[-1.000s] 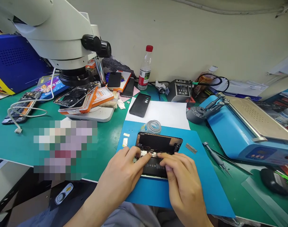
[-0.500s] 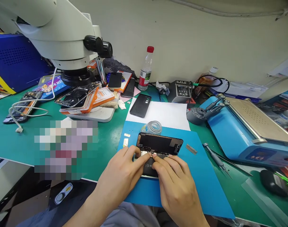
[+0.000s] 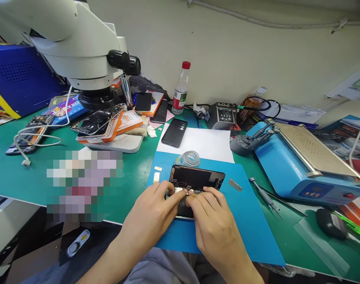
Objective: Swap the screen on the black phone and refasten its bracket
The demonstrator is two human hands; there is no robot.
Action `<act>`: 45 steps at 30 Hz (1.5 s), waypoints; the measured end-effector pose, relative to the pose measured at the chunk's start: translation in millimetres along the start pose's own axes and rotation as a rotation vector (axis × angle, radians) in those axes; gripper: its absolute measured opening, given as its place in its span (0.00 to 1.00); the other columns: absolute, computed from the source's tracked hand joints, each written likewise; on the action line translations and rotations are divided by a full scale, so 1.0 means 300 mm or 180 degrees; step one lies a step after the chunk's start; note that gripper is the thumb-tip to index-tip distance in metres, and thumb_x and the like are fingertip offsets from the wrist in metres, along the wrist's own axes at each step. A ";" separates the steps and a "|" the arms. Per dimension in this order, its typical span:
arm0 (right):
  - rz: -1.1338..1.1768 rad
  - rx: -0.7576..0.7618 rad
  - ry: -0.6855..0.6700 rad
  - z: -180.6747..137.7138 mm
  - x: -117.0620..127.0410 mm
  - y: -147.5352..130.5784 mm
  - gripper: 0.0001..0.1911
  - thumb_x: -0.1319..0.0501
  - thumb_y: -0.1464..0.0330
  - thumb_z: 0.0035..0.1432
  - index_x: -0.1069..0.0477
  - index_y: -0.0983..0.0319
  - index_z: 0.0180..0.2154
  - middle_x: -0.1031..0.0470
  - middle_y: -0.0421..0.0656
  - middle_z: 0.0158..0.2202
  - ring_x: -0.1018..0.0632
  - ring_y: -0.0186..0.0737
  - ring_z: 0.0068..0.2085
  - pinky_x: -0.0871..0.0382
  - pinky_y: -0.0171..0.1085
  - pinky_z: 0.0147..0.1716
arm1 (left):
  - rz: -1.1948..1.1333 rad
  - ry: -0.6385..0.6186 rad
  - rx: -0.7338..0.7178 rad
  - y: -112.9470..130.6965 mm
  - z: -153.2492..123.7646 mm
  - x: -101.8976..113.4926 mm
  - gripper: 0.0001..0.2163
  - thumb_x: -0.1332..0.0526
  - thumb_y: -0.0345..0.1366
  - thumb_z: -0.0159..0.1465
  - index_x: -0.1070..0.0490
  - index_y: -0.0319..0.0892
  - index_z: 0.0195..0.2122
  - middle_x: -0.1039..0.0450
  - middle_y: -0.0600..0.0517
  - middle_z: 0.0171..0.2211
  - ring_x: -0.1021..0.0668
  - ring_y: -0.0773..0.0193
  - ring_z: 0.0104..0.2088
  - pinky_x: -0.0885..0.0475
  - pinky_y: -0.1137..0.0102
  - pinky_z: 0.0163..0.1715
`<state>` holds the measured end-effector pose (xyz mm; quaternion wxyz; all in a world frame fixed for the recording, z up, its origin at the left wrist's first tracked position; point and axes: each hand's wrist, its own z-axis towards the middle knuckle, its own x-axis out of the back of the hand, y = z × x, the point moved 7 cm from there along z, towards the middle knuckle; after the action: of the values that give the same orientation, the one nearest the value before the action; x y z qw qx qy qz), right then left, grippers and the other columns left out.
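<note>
An opened phone (image 3: 197, 179) lies on a blue mat (image 3: 245, 221), its dark screen panel folded back and its insides showing. My left hand (image 3: 152, 215) rests on the phone's left side, fingers curled, with thumb and forefinger pinching at small parts near the connector area. My right hand (image 3: 212, 221) covers the phone's lower right half, fingers bent and pressed together beside the left fingertips. What the fingertips hold is too small to make out. A roll of clear tape (image 3: 189, 158) stands just behind the phone.
A microscope (image 3: 79, 47) looms at the left over orange phone boxes (image 3: 109, 124). A black phone (image 3: 174, 132) lies on white paper (image 3: 209, 144). Behind are a water bottle (image 3: 180, 88) and soldering station (image 3: 223, 115). A blue machine (image 3: 298, 161), screwdriver (image 3: 264, 197) and metal blade (image 3: 235, 184) sit at the right.
My right hand has slid left across the phone until its fingertips meet the left hand's. The left hand has barely moved. The view has shifted slightly.
</note>
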<state>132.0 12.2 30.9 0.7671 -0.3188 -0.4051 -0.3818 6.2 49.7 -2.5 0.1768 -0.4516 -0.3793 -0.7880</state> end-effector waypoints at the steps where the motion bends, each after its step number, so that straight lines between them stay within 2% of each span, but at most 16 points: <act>1: 0.0075 -0.0015 -0.0031 -0.003 0.003 0.006 0.17 0.50 0.82 0.67 0.27 0.62 0.45 0.23 0.44 0.38 0.25 0.45 0.41 0.36 0.51 0.60 | -0.0004 -0.0009 -0.0011 0.001 0.000 0.000 0.19 0.46 0.28 0.75 0.33 0.50 0.64 0.30 0.47 0.49 0.24 0.53 0.46 0.22 0.53 0.47; 5: 0.0498 -0.0245 0.0042 -0.032 0.034 0.059 0.14 0.48 0.80 0.71 0.28 0.59 0.46 0.21 0.42 0.43 0.25 0.43 0.45 0.35 0.49 0.58 | 0.0013 0.0013 -0.0046 0.007 0.003 0.006 0.20 0.45 0.27 0.74 0.34 0.49 0.64 0.30 0.47 0.49 0.24 0.52 0.46 0.21 0.53 0.47; 9: 0.0671 -0.0681 0.0608 -0.094 0.090 0.126 0.12 0.45 0.75 0.74 0.27 0.57 0.49 0.21 0.42 0.52 0.26 0.44 0.52 0.32 0.46 0.53 | 0.0280 -0.0074 -0.0172 0.023 0.004 0.003 0.23 0.46 0.25 0.74 0.36 0.51 0.67 0.30 0.46 0.50 0.24 0.52 0.45 0.21 0.53 0.44; 12: 0.0685 -0.1066 0.1054 -0.151 0.123 0.165 0.11 0.45 0.73 0.75 0.26 0.56 0.50 0.21 0.42 0.51 0.25 0.45 0.54 0.30 0.45 0.53 | 0.0532 -0.0180 -0.0250 0.034 0.005 -0.003 0.23 0.46 0.26 0.74 0.35 0.51 0.67 0.29 0.46 0.50 0.24 0.52 0.43 0.21 0.53 0.42; 14: 0.0674 -0.1201 0.1128 -0.175 0.129 0.179 0.10 0.45 0.72 0.75 0.25 0.56 0.50 0.21 0.42 0.50 0.24 0.44 0.54 0.29 0.44 0.53 | 0.0657 -0.0232 -0.0276 0.038 0.007 -0.006 0.23 0.47 0.26 0.74 0.35 0.52 0.68 0.29 0.46 0.51 0.24 0.52 0.42 0.21 0.54 0.42; 17: 0.0579 -0.1158 0.1034 -0.182 0.135 0.185 0.10 0.44 0.72 0.75 0.25 0.56 0.47 0.20 0.42 0.48 0.23 0.45 0.51 0.28 0.44 0.50 | 0.0787 -0.0303 -0.0284 0.040 0.014 -0.010 0.25 0.46 0.24 0.73 0.35 0.53 0.68 0.29 0.46 0.51 0.24 0.53 0.41 0.21 0.56 0.40; 24: 0.0190 -0.0522 0.0505 -0.153 0.134 0.178 0.10 0.44 0.76 0.72 0.27 0.58 0.47 0.20 0.44 0.48 0.25 0.48 0.51 0.29 0.48 0.49 | 0.0728 -0.0300 -0.0296 0.031 0.013 -0.022 0.26 0.46 0.23 0.73 0.34 0.54 0.68 0.29 0.46 0.50 0.23 0.54 0.41 0.21 0.56 0.41; 29: 0.0166 -0.0453 0.0495 -0.149 0.129 0.181 0.11 0.44 0.76 0.72 0.27 0.58 0.49 0.20 0.46 0.51 0.25 0.48 0.52 0.28 0.49 0.50 | 0.0644 -0.0185 -0.0259 0.027 0.006 -0.025 0.26 0.46 0.24 0.73 0.33 0.54 0.68 0.29 0.46 0.49 0.23 0.54 0.41 0.21 0.54 0.42; 45: -0.0124 -0.0181 0.0309 -0.121 0.117 0.146 0.11 0.45 0.78 0.71 0.28 0.61 0.48 0.19 0.46 0.49 0.25 0.49 0.50 0.30 0.48 0.48 | 0.0452 -0.0179 -0.0193 0.020 0.004 -0.021 0.26 0.47 0.24 0.73 0.34 0.54 0.68 0.30 0.45 0.50 0.25 0.54 0.43 0.22 0.55 0.43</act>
<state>196.0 -6.3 36.5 0.7689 -0.3136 -0.3626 -0.4230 13.9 46.4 -4.8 0.2077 -0.5045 -0.3271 -0.7716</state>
